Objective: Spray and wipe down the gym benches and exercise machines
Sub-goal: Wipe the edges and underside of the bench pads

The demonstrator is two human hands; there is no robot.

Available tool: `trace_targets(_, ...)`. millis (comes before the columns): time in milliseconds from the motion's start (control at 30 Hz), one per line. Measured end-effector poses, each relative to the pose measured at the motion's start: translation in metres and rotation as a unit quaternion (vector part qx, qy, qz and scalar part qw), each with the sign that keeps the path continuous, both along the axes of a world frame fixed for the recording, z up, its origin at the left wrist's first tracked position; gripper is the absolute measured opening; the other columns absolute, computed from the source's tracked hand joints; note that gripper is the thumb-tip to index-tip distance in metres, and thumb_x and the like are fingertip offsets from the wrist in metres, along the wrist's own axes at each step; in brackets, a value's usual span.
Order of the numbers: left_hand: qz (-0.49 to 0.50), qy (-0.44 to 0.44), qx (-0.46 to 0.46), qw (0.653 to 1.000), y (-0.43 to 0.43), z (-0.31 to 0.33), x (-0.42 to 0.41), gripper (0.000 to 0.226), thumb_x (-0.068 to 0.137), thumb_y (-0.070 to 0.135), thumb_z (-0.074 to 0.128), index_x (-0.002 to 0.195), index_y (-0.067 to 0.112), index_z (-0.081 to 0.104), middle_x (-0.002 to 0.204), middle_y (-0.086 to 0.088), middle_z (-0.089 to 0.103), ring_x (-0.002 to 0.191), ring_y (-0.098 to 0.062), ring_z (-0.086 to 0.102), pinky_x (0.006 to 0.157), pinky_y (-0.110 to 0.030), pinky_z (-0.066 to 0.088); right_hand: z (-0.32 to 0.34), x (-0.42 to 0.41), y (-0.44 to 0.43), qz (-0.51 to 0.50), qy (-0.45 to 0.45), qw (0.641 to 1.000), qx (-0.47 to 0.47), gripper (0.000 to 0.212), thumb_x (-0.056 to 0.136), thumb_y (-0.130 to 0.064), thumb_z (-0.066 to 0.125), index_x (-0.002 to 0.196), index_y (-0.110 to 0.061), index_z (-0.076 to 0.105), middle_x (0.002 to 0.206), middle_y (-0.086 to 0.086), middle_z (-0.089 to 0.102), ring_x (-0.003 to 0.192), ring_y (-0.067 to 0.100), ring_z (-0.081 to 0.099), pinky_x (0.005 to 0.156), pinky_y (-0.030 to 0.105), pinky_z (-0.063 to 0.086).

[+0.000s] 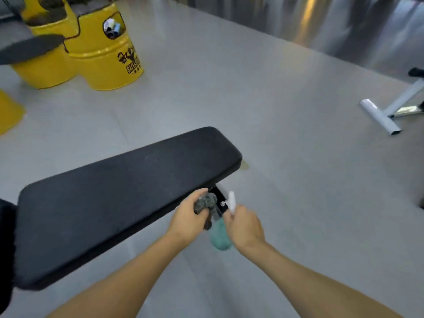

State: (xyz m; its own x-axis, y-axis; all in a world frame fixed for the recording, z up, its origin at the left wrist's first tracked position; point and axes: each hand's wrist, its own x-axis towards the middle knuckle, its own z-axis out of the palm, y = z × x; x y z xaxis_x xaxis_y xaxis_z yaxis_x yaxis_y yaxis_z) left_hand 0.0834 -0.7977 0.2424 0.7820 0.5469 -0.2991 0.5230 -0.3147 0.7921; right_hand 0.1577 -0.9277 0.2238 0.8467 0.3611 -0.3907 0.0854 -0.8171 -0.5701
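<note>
Yellow drum [101, 58] logo reads, perhaps, "SAIYA", rest blurred

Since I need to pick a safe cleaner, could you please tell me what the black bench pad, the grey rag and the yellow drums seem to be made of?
The black padded bench top looks like matte vinyl or leatherette: smooth, rounded edges. The crumpled dark grey rag in the left hand appears to be nubby cloth, possibly microfibre. The yellow drums look like glossy painted metal, judging by ribs and sheen.

Bench pad [119, 203]: drums [101, 53] behind at far left, frame foot [379, 117] well apart at right, both hands [187, 220] [244, 227] just beside its near-right edge.
</note>
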Motion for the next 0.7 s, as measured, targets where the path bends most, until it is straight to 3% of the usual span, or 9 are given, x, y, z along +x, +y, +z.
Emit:
trace_targets(67, -0.002, 0.017, 0.007, 1.0, -0.005, 0.081, 0.033, 0.038, 0.091, 0.003, 0.052, 0.109, 0.031, 0.07, 0.099, 0.002, 0.071, 0.088, -0.018, 0.07, 0.079, -0.04, 0.061, 0.086, 0.029, -0.016, 0.015, -0.003, 1.0, 0.014, 0.021, 0.099, -0.03, 0.042, 0.092, -0.014, 0.053, 0.093, 0.011, 0.066, 0.076, 0.029, 0.052, 0.064, 0.034, 0.041)
trace_targets(133, 0.026, 0.027, 0.003, 0.999, -0.015, 0.17, 0.067, 0.037, 0.091, -0.004, 0.048, 0.099, 0.023, 0.072, 0.092, 0.002, 0.069, 0.08, -0.015, 0.068, 0.071, -0.033, 0.061, 0.177, 0.063, -0.031, 0.036, -0.002, 0.999, 0.028, 0.022, 0.099, -0.032, 0.042, 0.092, -0.013, 0.052, 0.089, 0.012, 0.066, 0.079, 0.032, 0.059, 0.066, 0.037, 0.047)
trace_targets(233, 0.066, 0.001, -0.014, 0.998, -0.02, 0.278, 0.108, 0.034, 0.09, -0.006, 0.051, 0.098, 0.019, 0.072, 0.09, 0.007, 0.066, 0.08, -0.019, 0.068, 0.071, -0.044, 0.063, 0.294, 0.118, -0.04, 0.064, -0.011, 0.996, 0.061, 0.029, 0.1, -0.036, 0.042, 0.096, -0.011, 0.056, 0.087, 0.012, 0.066, 0.08, 0.034, 0.063, 0.071, 0.043, 0.053)
trace_targets(300, 0.079, -0.002, -0.036, 0.996, -0.017, 0.328, 0.134, 0.032, 0.089, -0.004, 0.055, 0.104, 0.019, 0.071, 0.094, 0.002, 0.068, 0.079, -0.022, 0.069, 0.07, -0.047, 0.062, 0.357, 0.158, -0.038, 0.076, -0.019, 0.994, 0.078, 0.027, 0.1, -0.035, 0.041, 0.089, -0.013, 0.053, 0.083, 0.011, 0.065, 0.076, 0.034, 0.064, 0.069, 0.045, 0.054)
trace_targets(433, 0.06, 0.014, -0.073, 0.995, 0.001, 0.381, 0.181, 0.031, 0.086, 0.011, 0.069, 0.112, 0.026, 0.065, 0.117, -0.005, 0.057, 0.088, -0.017, 0.065, 0.075, -0.029, 0.059, 0.439, 0.235, -0.01, 0.102, -0.022, 0.99, 0.093, 0.026, 0.097, -0.031, 0.041, 0.076, -0.016, 0.045, 0.073, 0.009, 0.062, 0.071, 0.032, 0.066, 0.063, 0.045, 0.054)
trace_targets(567, 0.009, 0.034, -0.037, 0.999, 0.035, 0.388, 0.259, 0.049, 0.079, 0.028, 0.078, 0.123, 0.031, 0.058, 0.127, 0.002, 0.037, 0.105, -0.003, 0.053, 0.099, -0.02, 0.044, 0.477, 0.321, 0.039, 0.156, -0.052, 0.982, 0.089, 0.026, 0.096, -0.032, 0.042, 0.08, -0.013, 0.051, 0.073, 0.008, 0.067, 0.071, 0.029, 0.063, 0.064, 0.041, 0.052)
trace_targets(700, 0.013, 0.025, 0.001, 1.0, 0.071, 0.405, 0.339, 0.071, 0.074, 0.039, 0.085, 0.132, 0.021, 0.048, 0.13, 0.005, 0.022, 0.108, -0.009, 0.053, 0.094, -0.017, 0.04, 0.505, 0.389, 0.094, 0.236, -0.076, 0.965, 0.09, 0.023, 0.097, -0.032, 0.045, 0.087, -0.014, 0.057, 0.073, 0.006, 0.067, 0.072, 0.026, 0.063, 0.062, 0.034, 0.047)
